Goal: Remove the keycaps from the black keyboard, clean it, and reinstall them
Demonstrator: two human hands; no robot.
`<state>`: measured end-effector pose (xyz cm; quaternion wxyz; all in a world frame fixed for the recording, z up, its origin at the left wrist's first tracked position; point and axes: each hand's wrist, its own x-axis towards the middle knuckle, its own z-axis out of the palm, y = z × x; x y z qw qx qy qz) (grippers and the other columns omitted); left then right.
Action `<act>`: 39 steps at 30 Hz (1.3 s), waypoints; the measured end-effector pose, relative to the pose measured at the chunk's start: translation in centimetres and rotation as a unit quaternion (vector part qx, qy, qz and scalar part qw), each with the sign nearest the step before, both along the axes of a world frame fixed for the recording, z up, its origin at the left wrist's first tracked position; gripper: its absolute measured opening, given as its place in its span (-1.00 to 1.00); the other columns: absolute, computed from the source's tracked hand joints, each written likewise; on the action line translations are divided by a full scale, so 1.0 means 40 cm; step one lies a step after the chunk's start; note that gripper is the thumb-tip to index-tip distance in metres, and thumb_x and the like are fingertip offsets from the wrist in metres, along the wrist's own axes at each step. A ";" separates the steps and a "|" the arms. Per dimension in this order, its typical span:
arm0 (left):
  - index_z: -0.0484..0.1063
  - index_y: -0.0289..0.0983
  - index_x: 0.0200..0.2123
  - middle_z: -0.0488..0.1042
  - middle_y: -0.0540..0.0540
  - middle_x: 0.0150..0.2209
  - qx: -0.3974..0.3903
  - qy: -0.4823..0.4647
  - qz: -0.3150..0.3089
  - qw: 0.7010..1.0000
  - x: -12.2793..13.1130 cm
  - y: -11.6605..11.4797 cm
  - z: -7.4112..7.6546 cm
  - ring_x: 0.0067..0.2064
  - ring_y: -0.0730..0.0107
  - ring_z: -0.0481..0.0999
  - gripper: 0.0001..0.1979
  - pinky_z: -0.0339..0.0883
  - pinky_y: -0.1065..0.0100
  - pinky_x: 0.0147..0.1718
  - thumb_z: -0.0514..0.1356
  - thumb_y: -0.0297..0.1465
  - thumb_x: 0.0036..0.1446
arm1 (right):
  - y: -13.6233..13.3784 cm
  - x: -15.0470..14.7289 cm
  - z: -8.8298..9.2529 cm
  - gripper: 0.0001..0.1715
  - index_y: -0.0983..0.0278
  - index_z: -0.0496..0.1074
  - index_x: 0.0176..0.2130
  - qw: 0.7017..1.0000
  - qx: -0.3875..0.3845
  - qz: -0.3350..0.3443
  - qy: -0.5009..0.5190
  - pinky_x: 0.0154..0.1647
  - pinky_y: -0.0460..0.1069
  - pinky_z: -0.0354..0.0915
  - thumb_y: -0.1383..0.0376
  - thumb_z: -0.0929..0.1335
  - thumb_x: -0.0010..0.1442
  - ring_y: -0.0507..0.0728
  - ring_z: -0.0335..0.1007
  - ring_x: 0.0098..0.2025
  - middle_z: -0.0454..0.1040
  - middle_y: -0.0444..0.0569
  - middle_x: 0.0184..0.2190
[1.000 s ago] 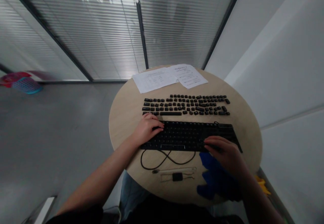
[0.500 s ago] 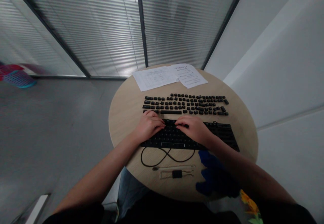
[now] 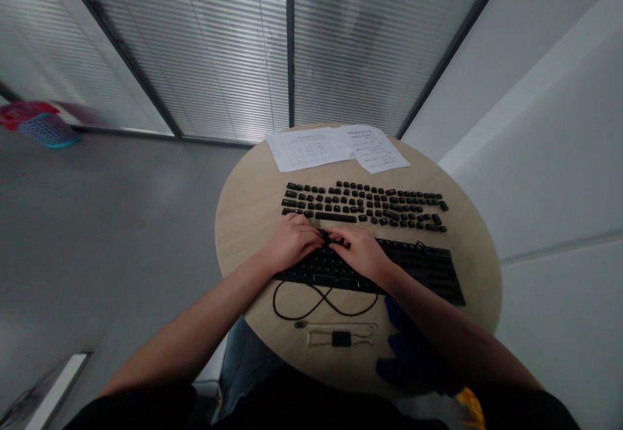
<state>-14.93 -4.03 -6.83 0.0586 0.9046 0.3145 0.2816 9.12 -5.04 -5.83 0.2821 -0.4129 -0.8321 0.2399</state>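
Note:
A black keyboard (image 3: 421, 264) without its keycaps over much of its face lies across the round table. My left hand (image 3: 296, 243) rests over its upper left part, fingers curled and fingertips pressed together near the top row. Close beside it, my right hand (image 3: 359, 250) bends thumb and fingers toward the same spot. Whatever sits between the fingertips is too small and dark to make out. Loose black keycaps (image 3: 367, 206) lie in rows just behind the keyboard, with a long spacebar keycap (image 3: 335, 217) at the front.
Nearer me are a looped black cable (image 3: 357, 314), a thin rod with a dark end (image 3: 335, 325), a wire tool with a black grip (image 3: 341, 338) and blue cloth (image 3: 396, 336). Printed papers (image 3: 311, 149) lie at the far edge of the table (image 3: 238, 222). A basket (image 3: 51, 130) stands on the floor.
My right hand has moved left along the keyboard, closer to my left hand. The keyboard's right end is turned slightly toward me, and the whole view has shifted a little.

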 end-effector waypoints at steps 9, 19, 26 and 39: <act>0.64 -0.16 -0.22 0.70 -0.03 -0.20 -0.053 -0.017 -0.005 0.998 0.001 0.000 -0.005 -0.15 0.25 0.55 -0.84 0.23 0.15 -0.04 0.24 -0.32 0.38 | -0.002 -0.005 -0.008 -0.58 0.20 0.59 0.06 0.999 0.032 0.001 -0.016 0.05 0.13 0.53 0.47 0.46 0.22 0.18 0.63 -0.10 0.68 0.02 -0.10; 0.66 -0.16 -0.27 0.58 -0.12 -0.17 -0.043 0.036 0.052 0.997 0.007 -0.018 0.020 -0.08 0.13 0.42 -0.85 0.23 0.12 -0.10 0.28 -0.30 0.32 | -0.010 -0.016 -0.008 -0.59 0.19 0.57 0.11 0.995 0.059 0.003 -0.074 0.09 0.14 0.50 0.42 0.46 0.28 0.21 0.61 -0.05 0.67 0.04 -0.06; 0.65 -0.20 -0.12 0.53 -0.16 -0.13 -0.044 -0.104 0.030 0.993 -0.032 -0.016 0.012 -0.06 0.18 0.49 -0.80 0.38 0.12 -0.04 0.21 -0.32 0.35 | -0.014 -0.025 0.001 -0.62 0.28 0.56 0.12 0.988 0.064 0.000 -0.139 0.05 0.18 0.49 0.40 0.44 0.31 0.28 0.58 -0.04 0.67 0.10 -0.07; 0.62 -0.21 -0.18 0.57 -0.16 -0.15 -0.042 -0.074 0.017 0.996 -0.022 -0.022 0.028 -0.10 0.17 0.53 -0.81 0.43 0.10 -0.07 0.18 -0.38 0.34 | 0.092 0.069 0.092 -0.74 0.22 0.66 -0.07 0.982 0.149 -0.049 -0.108 -0.02 0.12 0.47 0.31 0.35 0.38 0.22 0.61 -0.13 0.70 0.07 -0.16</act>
